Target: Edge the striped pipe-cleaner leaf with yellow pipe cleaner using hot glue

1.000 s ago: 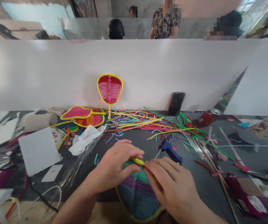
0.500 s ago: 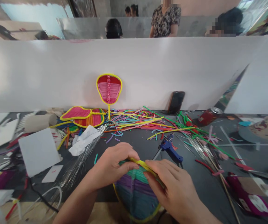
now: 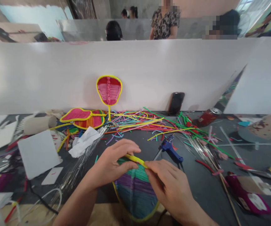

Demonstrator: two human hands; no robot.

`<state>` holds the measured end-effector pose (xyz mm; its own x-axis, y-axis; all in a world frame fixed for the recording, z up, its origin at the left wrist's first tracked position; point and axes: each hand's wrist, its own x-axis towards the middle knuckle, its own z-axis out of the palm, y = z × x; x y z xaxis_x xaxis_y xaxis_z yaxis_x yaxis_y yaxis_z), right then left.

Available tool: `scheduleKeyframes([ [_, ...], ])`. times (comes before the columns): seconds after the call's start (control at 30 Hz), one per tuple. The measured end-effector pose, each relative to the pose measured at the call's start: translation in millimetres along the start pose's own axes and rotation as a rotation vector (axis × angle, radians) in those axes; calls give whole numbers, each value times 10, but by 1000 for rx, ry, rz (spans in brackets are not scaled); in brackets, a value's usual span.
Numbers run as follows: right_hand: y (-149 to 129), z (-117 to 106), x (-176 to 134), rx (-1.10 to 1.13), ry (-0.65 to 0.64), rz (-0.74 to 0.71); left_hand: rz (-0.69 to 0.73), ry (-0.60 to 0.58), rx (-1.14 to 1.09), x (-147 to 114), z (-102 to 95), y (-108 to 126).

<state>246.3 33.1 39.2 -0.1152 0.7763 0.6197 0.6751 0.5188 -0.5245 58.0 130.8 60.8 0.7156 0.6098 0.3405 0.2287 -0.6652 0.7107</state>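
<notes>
Between my hands is a hand fan made of pipe cleaners, with green, purple and blue bands, a pale rib down the middle and a yellow rim. My left hand holds its upper left edge, thumb on the near face; the index finger is lifted off the rim. At the top right edge, my right hand pinches the yellow rim between thumb and fingers. My right palm and fingers hide the fan's right side. Just beyond lies a blue glue gun.
Loose pipe cleaners pile along the white partition. A finished pink fan stands there, beside a phone and a soda can. Wire bundles, crumpled tissue, a white card and scissors lie around. People are behind the partition.
My left fingers have lifted and spread from the thumb, exposing more of the yellow rim. My right hand has shifted slightly left, still pinching the edge. The view has moved a little.
</notes>
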Motion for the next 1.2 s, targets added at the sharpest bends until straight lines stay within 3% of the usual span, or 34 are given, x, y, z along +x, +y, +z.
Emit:
scheduleKeyframes([
  [0.17, -21, 20, 11, -38, 7, -20, 50, 6, 67, -29, -59, -45],
  [0.37, -66, 20, -1, -74, 6, -45, 140, 120, 178, -51, -41, -99],
  [0.5, -90, 13, -6, -64, -3, -60, 168, 126, 172, -67, -38, -90],
  [0.57, -98, 7, -10, -65, 0, -67, 130, 108, 144, -82, -48, -68],
  [0.67, -110, -4, -14, -62, 8, -77, -41, 57, 25, -111, -87, -29],
  [0.77, -126, -11, -11, -65, 17, -99, -179, -68, -128, -120, -160, -3],
  [0.9, -154, -3, 2, -99, 55, -145, -213, -236, -191, -74, -261, 12],
  [1.2, -163, 46, -52, -133, 44, -208, -419, -300, -417, 19, -311, -26],
])
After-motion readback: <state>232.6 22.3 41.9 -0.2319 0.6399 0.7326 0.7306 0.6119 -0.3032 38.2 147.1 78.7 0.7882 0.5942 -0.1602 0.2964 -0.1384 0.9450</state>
